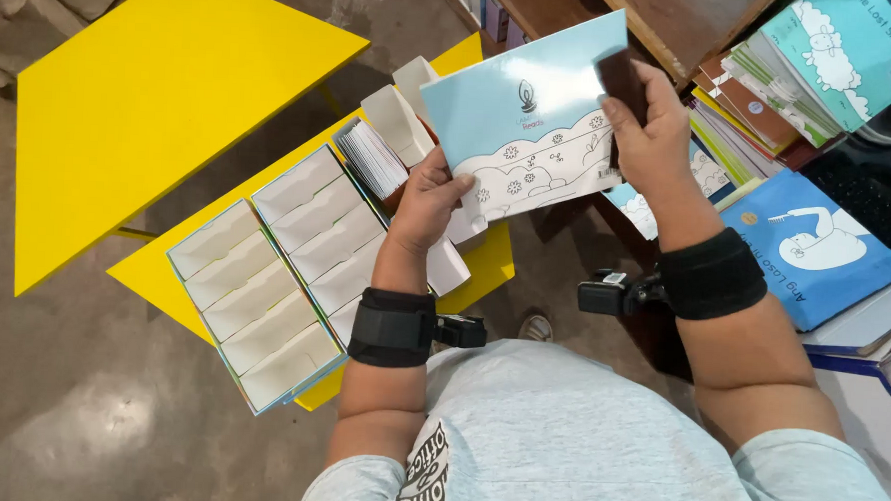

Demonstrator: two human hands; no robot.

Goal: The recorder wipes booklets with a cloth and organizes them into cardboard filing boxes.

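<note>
The thin light-blue booklet (532,109) is held up in the air between both hands, over the near edge of the yellow surface (172,88) and tilted toward the person. Its cover is pale blue above and white with line-drawn flowers below. The left hand (430,202) pinches its lower left corner, thumb on the front and fingers closed behind. The right hand (656,129) grips the upper right edge, and its fingers are also clamped on a small dark brown block (621,78) pressed against the cover.

To handle this well, the left pinch should likely stay firm at the corner so the flimsy booklet does not sag, while the right hand keeps the dark block flat against the cover rather than on its edge, which could crease the paper.

Below the booklet, two long card trays (274,273) lie side by side on the yellow surface, each split into white compartments; about five show in the near one, while the other is partly hidden by the left arm. A bundle of white slips (371,157) sits at the far end. To the right, a stack of books (773,94) rests beside one blue book with a white animal (816,247). Each wrist wears one black band.
</note>
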